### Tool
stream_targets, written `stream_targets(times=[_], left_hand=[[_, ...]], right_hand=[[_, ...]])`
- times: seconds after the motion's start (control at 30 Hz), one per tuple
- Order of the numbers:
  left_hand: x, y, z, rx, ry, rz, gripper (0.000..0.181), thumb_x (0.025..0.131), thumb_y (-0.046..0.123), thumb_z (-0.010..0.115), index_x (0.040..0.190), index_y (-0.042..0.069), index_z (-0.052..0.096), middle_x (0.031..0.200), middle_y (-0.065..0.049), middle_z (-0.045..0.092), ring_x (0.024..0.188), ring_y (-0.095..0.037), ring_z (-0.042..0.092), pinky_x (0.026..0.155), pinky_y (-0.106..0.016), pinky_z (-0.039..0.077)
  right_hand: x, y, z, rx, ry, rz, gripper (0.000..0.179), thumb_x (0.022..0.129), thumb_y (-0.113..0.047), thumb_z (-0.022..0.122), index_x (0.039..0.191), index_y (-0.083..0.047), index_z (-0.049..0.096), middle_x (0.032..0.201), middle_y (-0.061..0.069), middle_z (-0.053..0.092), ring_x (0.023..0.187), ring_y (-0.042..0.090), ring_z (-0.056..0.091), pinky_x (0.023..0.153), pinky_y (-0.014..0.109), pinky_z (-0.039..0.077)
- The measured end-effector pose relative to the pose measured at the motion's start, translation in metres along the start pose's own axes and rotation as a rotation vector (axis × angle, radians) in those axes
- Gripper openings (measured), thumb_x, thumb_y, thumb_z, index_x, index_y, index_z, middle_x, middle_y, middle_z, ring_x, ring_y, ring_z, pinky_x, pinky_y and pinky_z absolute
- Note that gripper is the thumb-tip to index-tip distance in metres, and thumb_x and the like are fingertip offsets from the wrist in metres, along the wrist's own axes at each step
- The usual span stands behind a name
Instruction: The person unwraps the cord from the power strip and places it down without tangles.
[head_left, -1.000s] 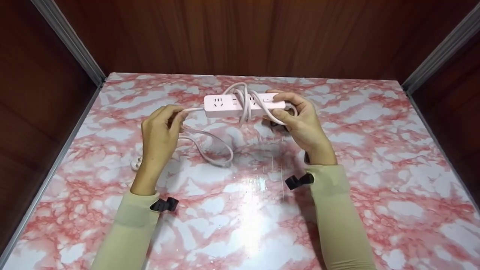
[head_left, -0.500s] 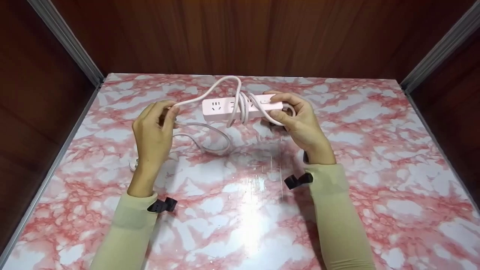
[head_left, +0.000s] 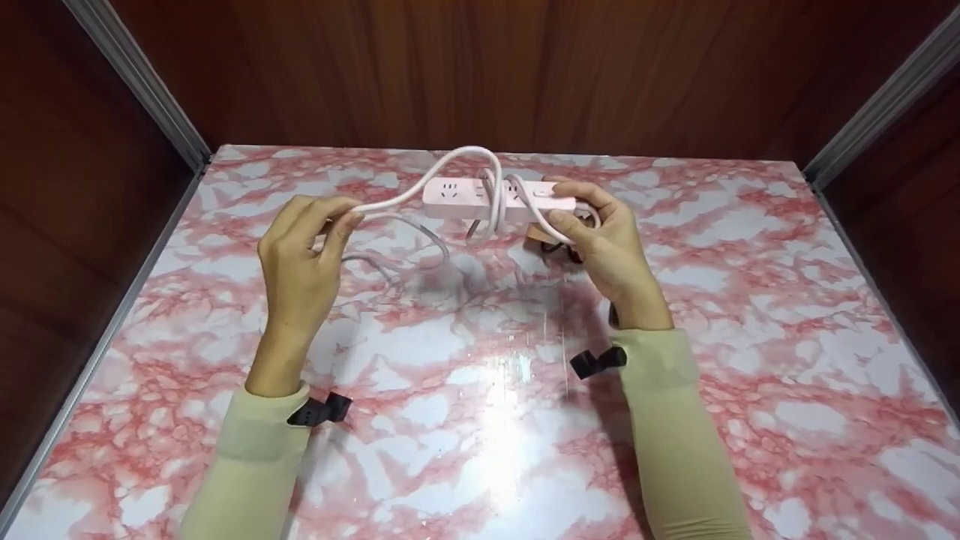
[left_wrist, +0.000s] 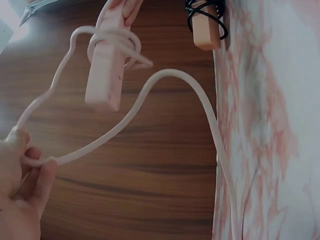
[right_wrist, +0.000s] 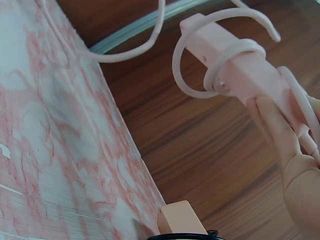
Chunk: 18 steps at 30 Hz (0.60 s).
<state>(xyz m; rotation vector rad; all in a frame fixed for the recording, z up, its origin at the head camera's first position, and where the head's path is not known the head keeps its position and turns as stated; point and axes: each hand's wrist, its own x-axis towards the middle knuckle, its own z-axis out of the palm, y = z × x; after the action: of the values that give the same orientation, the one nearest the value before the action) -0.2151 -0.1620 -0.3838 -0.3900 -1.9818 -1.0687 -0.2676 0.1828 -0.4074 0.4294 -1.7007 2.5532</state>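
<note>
A pink power strip [head_left: 454, 196] is held up above the table, its socket face showing in the head view. My right hand [head_left: 619, 244] grips its right end, thumb in front and fingers over the top. The strip's pale cord [head_left: 497, 202] loops around its middle. My left hand [head_left: 304, 247] pinches the cord between thumb and fingertips, left of the strip. From there one stretch arches up to the strip, as the left wrist view also shows. Another length of cord [left_wrist: 175, 74] hangs from the left hand down to the table.
An orange block [right_wrist: 180, 217] wrapped in black cord [left_wrist: 222, 27] lies on the table behind the right hand. The marbled red and white table [head_left: 450, 450] meets dark wood panels [head_left: 480, 75] at the back and sides.
My left hand has moved left with the cord, and the stretch to the strip now arches above it. The strip has shifted slightly up and right in the right hand.
</note>
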Motion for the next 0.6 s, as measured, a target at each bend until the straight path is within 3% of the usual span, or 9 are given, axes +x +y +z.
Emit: stream_targets(times=[0.1,0.27,0.47,0.6], left_hand=[[0.001,-0.004,-0.005,-0.022,-0.028,0.017,0.011,0.093,0.012,0.080,0.103,0.008,0.083,0.096,-0.006,0.074,0.090,-0.017,0.070,0.087,-0.019,0.055],[0.005,-0.011,-0.016,-0.051,-0.105,0.060,0.011,0.089,0.006,0.082,0.100,0.009,0.084,0.096,-0.007,0.074,0.090,-0.015,0.068,0.085,-0.018,0.052],[0.006,-0.023,-0.031,-0.035,-0.337,0.123,0.013,0.089,0.007,0.082,0.102,0.010,0.084,0.097,-0.004,0.074,0.089,-0.013,0.061,0.076,-0.021,0.044],[0.005,-0.030,-0.038,-0.005,-0.506,0.102,0.014,0.091,0.011,0.081,0.104,0.012,0.085,0.100,-0.003,0.072,0.089,-0.012,0.058,0.074,-0.020,0.044]], right_hand=[[0.001,0.001,-0.001,-0.018,0.016,-0.019,0.026,0.095,0.012,0.070,0.115,-0.003,0.075,0.146,0.020,0.059,0.108,0.022,0.064,0.077,0.023,0.060],[0.003,0.001,-0.003,-0.037,0.070,-0.048,0.026,0.094,0.011,0.072,0.113,-0.006,0.076,0.139,0.016,0.065,0.103,0.018,0.065,0.073,0.021,0.058],[0.004,0.001,-0.004,-0.007,0.110,-0.081,0.027,0.094,0.014,0.070,0.114,-0.004,0.075,0.138,0.018,0.064,0.111,0.023,0.064,0.083,0.025,0.061],[0.005,0.000,-0.003,0.043,0.111,-0.094,0.028,0.094,0.015,0.069,0.113,-0.004,0.075,0.138,0.019,0.063,0.113,0.023,0.063,0.084,0.026,0.062]])
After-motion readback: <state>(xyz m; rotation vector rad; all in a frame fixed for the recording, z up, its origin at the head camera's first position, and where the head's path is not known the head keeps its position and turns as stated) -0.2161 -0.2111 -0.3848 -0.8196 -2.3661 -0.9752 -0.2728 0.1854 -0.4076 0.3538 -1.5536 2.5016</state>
